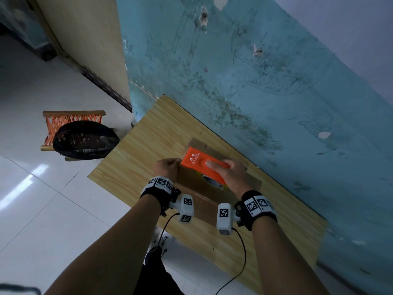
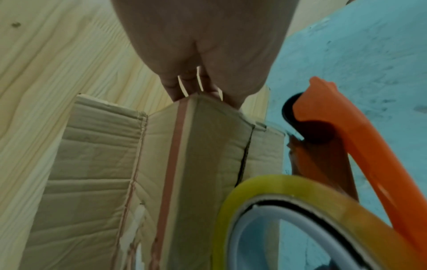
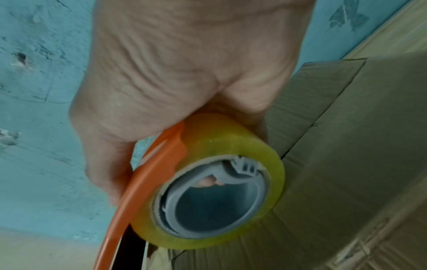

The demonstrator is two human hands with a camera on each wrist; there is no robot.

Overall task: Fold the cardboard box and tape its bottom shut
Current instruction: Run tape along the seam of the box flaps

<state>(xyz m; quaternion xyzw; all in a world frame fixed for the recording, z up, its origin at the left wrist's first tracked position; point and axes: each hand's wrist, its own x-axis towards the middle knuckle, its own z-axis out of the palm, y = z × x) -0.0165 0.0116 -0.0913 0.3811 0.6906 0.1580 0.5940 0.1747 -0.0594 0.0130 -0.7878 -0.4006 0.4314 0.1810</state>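
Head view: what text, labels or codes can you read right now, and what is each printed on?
Orange tape dispenser, gripped by the right hand: white print in three rows, too small and blurred to read.
Wrist bands and camera blocks: black-and-white square code markers, no letters.
Shoe on the floor: dark lettering, not readable.
Cardboard box and tape roll: no print visible in either wrist view.

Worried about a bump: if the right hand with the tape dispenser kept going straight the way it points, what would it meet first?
Probably the left hand, at the cardboard box's edge just ahead of the orange tape dispenser in the right hand; depth is unclear.
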